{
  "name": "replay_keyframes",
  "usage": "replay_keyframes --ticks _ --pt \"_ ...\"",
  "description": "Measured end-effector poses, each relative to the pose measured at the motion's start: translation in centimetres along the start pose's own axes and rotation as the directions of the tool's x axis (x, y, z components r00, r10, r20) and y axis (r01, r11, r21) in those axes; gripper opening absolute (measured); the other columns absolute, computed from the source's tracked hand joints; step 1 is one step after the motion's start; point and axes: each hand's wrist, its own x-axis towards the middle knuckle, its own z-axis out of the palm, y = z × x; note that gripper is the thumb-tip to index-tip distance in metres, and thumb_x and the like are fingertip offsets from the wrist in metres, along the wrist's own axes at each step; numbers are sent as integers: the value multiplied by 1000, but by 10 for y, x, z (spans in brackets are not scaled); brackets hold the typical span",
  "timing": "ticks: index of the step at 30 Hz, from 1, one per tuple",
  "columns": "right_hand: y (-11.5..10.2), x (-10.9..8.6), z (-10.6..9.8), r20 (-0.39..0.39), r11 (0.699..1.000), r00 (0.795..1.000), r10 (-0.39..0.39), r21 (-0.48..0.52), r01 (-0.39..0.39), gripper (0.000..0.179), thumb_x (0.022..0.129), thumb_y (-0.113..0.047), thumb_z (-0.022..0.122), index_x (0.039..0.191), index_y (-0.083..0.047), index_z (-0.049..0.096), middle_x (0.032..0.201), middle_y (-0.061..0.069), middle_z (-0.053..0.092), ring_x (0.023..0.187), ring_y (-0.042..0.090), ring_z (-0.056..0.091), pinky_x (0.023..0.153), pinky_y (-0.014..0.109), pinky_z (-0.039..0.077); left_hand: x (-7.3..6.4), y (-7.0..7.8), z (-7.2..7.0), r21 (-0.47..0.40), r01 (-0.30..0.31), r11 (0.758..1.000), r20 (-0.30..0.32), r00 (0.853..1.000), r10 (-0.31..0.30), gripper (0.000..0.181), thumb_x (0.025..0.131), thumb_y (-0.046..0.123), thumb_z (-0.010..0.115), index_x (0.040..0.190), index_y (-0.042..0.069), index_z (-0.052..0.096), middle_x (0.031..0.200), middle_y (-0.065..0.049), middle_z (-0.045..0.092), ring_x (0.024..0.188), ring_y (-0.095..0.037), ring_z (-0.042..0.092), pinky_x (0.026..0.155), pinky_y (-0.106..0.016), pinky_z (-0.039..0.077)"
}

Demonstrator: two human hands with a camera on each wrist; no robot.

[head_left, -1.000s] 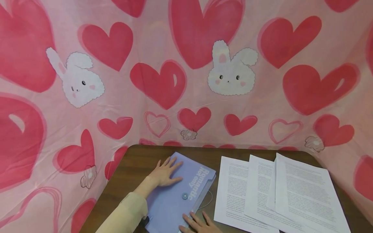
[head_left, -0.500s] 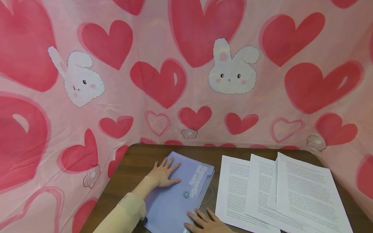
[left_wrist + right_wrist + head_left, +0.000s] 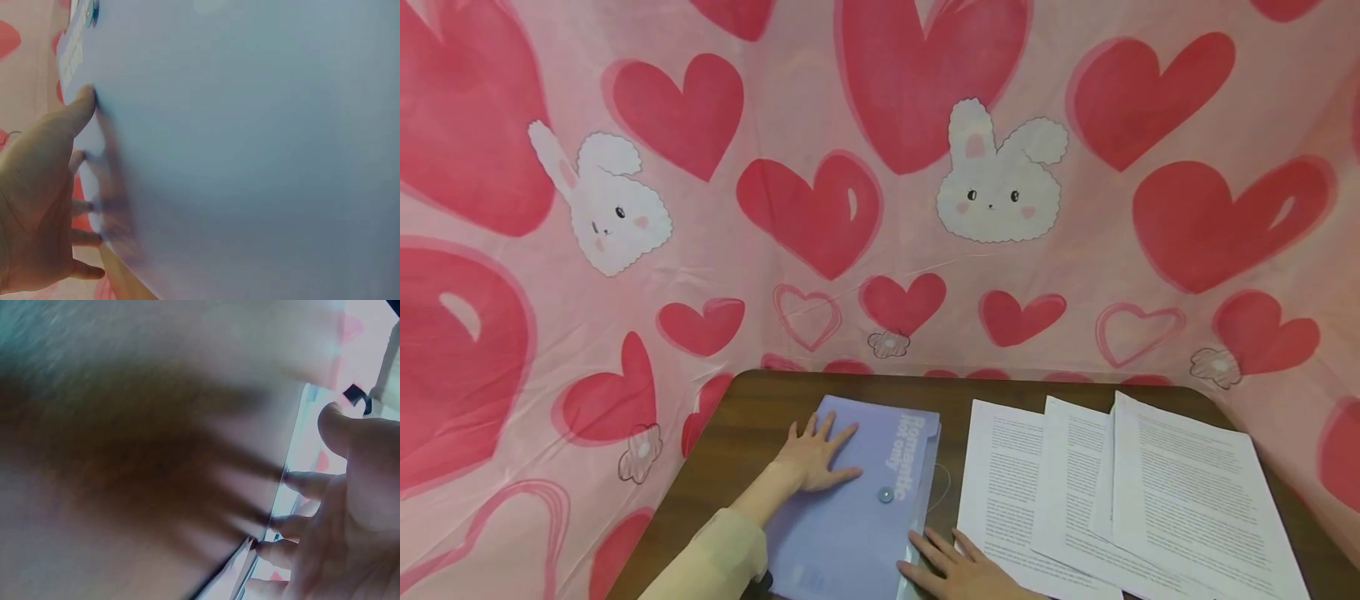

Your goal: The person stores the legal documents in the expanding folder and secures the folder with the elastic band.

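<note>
A pink heart-and-rabbit cloth point(image 3: 760, 125) fills the upper part of the head view, and below it lies the dark brown worktop point(image 3: 737, 433). Printed papers point(image 3: 1195, 492) overlap in a fan at lower right. My lilac folder point(image 3: 842, 542) lies flat on the worktop at lower centre, left of the papers.

My left arm, in a pale sleeve point(image 3: 718, 554), reaches in from the bottom left. My left hand point(image 3: 812, 458) lies on the folder's left side, fingers spread. My right hand point(image 3: 966, 575) comes in from the bottom edge, fingers extended at the folder's lower right edge; one finger meets the papers' edge in the picture, though I cannot tell whether it touches. My hands are apart, and neither is clamped on anything.

The left wrist view shows what the head view hides: my palm from below, thumb tip point(image 3: 87, 97) against the folder. The right wrist view shows my right thumb point(image 3: 335, 425) held away from the other fingers.

Compared with a second ago, the folder has turned to sit straighter, and my right hand is farther right. The papers have hardly changed.

Smallest are the round button point(image 3: 886, 495) on the folder and a thin string point(image 3: 948, 479) looping beyond its right edge.
</note>
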Motion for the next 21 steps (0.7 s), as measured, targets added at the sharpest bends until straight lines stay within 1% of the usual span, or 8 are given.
replay_keyframes --ticks 3,7,10,13,15,17,19,21 --pt "1 -3 -6 -2 1000 1000 24 -16 -24 74 107 -76 45 168 -35 44 176 6 44 160 31 47 116 56 53 -7 5 -3 -5 10 1000 -22 1000 -10 97 95 92 46 171 32 37 176 -26 36 162 -59 31 123 -86 28" --pt "4 -7 -11 -30 996 999 38 -83 -41 78 105 -79 44 167 -32 47 174 5 48 157 33 50 114 56 55 -14 12 -8 13 25 1000 -43 999 -24 95 96 88 50 169 28 42 173 -29 39 159 -61 35 122 -84 30" --pt "7 -8 -14 -54 994 997 53 -96 -58 75 107 -76 45 166 -29 48 172 5 49 156 35 51 114 58 55 -18 19 -18 62 51 997 -27 998 -49 89 99 81 55 168 26 44 170 -30 42 155 -60 42 125 -80 32" --pt "11 -7 -15 -87 994 993 85 -66 -91 73 108 -72 46 165 -27 50 172 7 51 156 38 52 114 64 53 -20 24 -20 119 69 990 -41 997 -65 87 99 80 55 167 25 46 167 -30 47 150 -58 49 125 -77 35" --pt "16 -7 -13 -115 992 988 103 -58 -110 74 108 -74 44 164 -26 52 170 8 52 155 40 52 113 68 52 -20 27 -20 140 78 987 -68 995 -69 85 100 78 54 165 25 49 164 -30 50 147 -57 53 123 -76 38" --pt "20 -7 -12 -145 990 983 111 -73 -123 77 107 -77 41 162 -25 54 169 9 53 154 41 53 112 69 52 -21 31 -22 125 83 989 -110 992 -69 81 101 74 59 162 21 53 160 -30 55 144 -58 55 119 -78 40" --pt "23 -7 -11 -168 988 980 109 -88 -125 79 106 -79 39 162 -25 55 169 10 54 153 41 54 112 69 52 -19 37 -22 91 84 992 -152 986 -70 76 102 66 64 160 16 55 156 -30 57 142 -60 56 116 -81 43" --pt "24 -8 -11 -185 987 977 102 -103 -123 80 106 -79 39 162 -25 55 168 10 55 153 40 54 113 66 52 -14 43 -22 36 87 996 -198 977 -78 72 102 58 69 157 12 57 153 -31 60 139 -60 57 111 -82 46"
